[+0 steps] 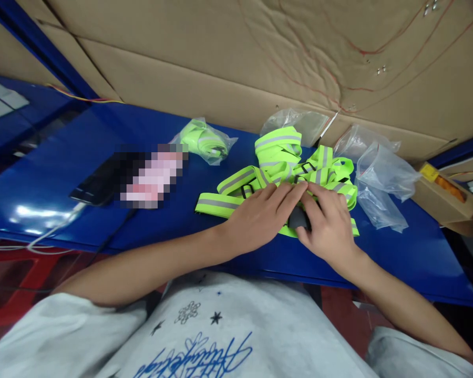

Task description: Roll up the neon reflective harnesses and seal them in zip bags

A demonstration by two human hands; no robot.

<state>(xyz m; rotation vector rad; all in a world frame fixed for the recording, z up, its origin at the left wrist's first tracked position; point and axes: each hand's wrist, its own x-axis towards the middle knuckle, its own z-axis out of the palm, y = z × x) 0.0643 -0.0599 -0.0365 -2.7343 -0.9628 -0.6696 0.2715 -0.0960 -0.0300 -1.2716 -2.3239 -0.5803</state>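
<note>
Here, the right hand pinches a rounded black piece among grey-striped neon-yellow fabric straps on the glossy blue desk. The left hand overlies them; I cannot tell its grip.

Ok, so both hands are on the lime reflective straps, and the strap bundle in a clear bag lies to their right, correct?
No, wrong side: the head view shows the bagged bundle left of the left hand and right hand, which are on the straps.
</note>
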